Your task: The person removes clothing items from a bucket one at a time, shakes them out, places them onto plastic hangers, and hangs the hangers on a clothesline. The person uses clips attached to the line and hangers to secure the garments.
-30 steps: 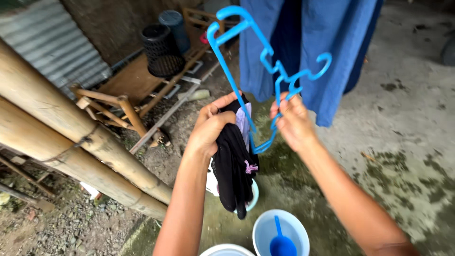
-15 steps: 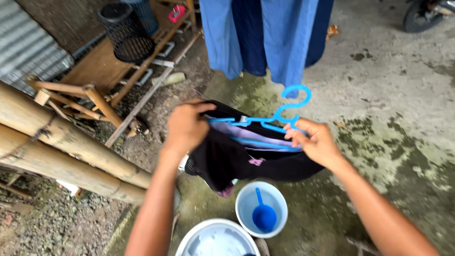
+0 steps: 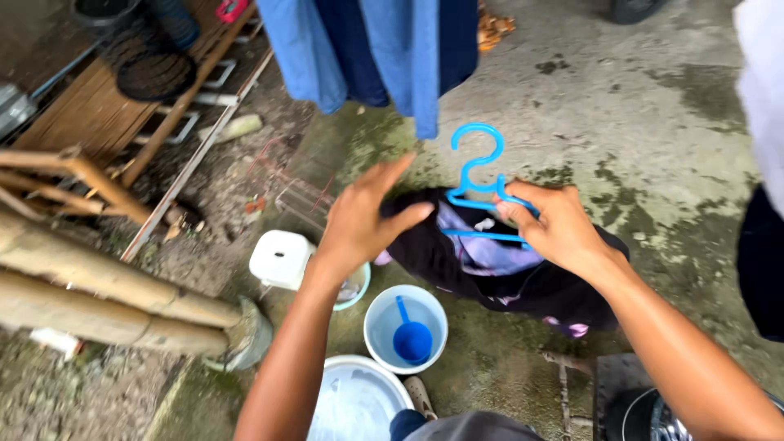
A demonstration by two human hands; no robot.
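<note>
blue hanger (image 3: 482,189): centre frame, pinched by right hand (image 3: 555,229)
black garment (image 3: 506,273): draped on it, below right hand
left hand (image 3: 359,220): fingers spread, thumb touching garment's left edge

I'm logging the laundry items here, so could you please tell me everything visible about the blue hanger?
The blue hanger looks like thin moulded plastic, bright sky blue, with an open curled hook at the top pointing away from the person and slim bars below. It is held above the concrete ground, threaded into a black garment with a lilac lining. The right hand grips its bars by the neck; the left hand touches the garment's edge, not the hanger.
</note>
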